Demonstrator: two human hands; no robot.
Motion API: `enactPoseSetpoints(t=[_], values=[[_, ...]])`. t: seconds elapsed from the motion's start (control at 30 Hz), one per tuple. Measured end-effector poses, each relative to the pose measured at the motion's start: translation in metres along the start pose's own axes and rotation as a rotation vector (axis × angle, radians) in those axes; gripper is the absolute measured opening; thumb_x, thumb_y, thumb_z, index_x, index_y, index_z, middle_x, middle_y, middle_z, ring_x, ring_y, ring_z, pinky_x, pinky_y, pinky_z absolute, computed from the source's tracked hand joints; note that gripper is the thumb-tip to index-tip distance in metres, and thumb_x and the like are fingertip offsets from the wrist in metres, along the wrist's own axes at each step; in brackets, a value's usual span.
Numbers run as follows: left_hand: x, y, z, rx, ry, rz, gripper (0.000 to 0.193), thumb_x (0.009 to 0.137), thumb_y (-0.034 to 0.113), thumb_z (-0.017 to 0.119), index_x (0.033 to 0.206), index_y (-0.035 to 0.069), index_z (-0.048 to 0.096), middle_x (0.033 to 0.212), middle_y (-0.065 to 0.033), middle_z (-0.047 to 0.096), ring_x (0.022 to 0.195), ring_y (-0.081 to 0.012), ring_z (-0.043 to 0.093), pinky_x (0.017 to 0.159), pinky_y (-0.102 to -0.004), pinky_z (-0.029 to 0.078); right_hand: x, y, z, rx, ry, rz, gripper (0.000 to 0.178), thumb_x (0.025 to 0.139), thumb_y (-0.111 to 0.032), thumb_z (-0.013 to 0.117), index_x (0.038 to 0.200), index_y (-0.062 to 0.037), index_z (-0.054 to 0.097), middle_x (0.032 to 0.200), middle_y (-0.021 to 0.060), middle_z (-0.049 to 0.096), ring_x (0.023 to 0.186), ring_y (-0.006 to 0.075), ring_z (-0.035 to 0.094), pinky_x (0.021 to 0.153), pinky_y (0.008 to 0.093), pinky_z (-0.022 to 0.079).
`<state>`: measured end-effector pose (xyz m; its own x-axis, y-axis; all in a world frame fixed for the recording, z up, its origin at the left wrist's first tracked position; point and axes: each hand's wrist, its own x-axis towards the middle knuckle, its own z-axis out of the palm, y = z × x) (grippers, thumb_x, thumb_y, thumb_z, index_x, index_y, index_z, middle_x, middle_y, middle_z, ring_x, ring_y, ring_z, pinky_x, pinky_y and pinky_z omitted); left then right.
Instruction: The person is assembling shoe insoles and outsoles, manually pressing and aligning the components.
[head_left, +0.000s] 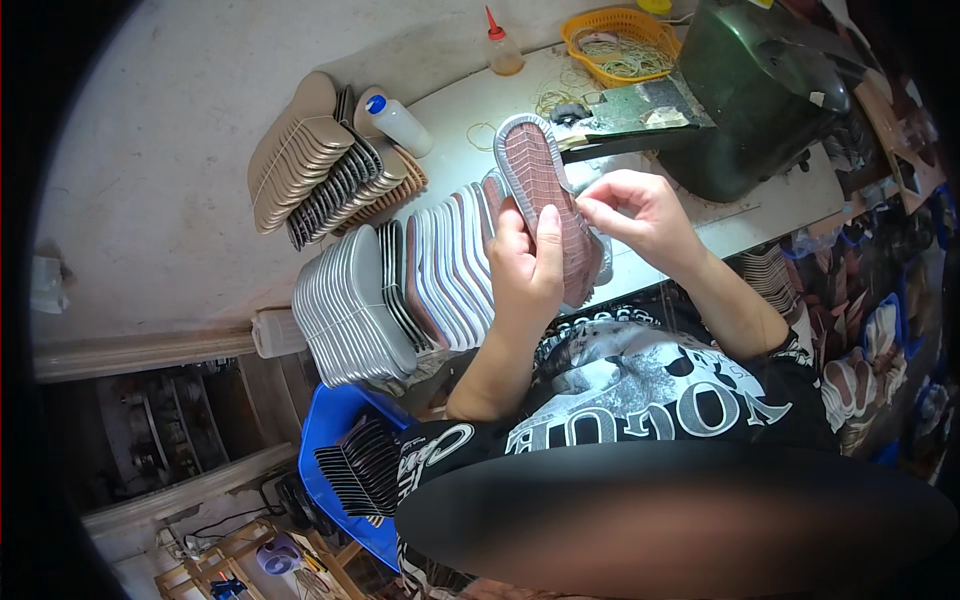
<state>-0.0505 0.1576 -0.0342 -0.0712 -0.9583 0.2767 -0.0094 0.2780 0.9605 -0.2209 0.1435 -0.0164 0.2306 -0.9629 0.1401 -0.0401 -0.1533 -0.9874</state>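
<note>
My left hand point(527, 268) is closed around a shoe insole point(530, 160), its thumb lying across the face. The insole has a reddish-brown middle with fine lines and a silver-grey rim. It is held tilted above the worktable. At its right edge my right hand point(645, 215) is closed in a pinch, with thumb and forefinger together. What those fingertips hold, if anything, is too small to make out. Just left of my left hand stands a long row of stacked insoles point(450, 262), silver, brown and dark.
Beige and dark insole bundles point(300, 160) lean by the wall beside a white bottle with a blue cap point(400, 125). A green machine point(755, 95) stands at right. Farther back are a red-tipped bottle point(504, 55) and an orange basket point(610, 70). A blue bin point(325, 450) holds dark insoles.
</note>
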Motion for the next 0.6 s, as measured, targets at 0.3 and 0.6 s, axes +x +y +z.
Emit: enactPoseSetpoints(t=[0.3, 0.6], values=[[0.003, 0.019, 0.010, 0.197, 0.004, 0.005, 0.022, 0.093, 0.016, 0.056, 0.102, -0.004, 0.055, 0.081, -0.0108, 0.068, 0.073, -0.0120, 0.063, 0.067, -0.0264, 0.049, -0.004, -0.014, 0.002, -0.693, 0.094, -0.330, 0.011, 0.078, -0.009, 0.068, 0.085, -0.0004, 0.066, 0.075, 0.0143, 0.063, 0.069, 0.0264, 0.063, 0.062, 0.0339, 0.049], [0.005, 0.007, 0.010, 0.214, 0.055, 0.074, 0.023, 0.093, 0.020, 0.058, 0.099, -0.002, 0.053, 0.073, -0.0120, 0.066, 0.066, -0.0189, 0.067, 0.059, -0.0312, 0.050, 0.006, -0.005, -0.003, -0.341, 0.026, -0.195, 0.008, 0.080, -0.007, 0.063, 0.077, -0.0008, 0.060, 0.064, 0.0005, 0.056, 0.055, 0.0081, 0.052, 0.050, 0.0242, 0.041]])
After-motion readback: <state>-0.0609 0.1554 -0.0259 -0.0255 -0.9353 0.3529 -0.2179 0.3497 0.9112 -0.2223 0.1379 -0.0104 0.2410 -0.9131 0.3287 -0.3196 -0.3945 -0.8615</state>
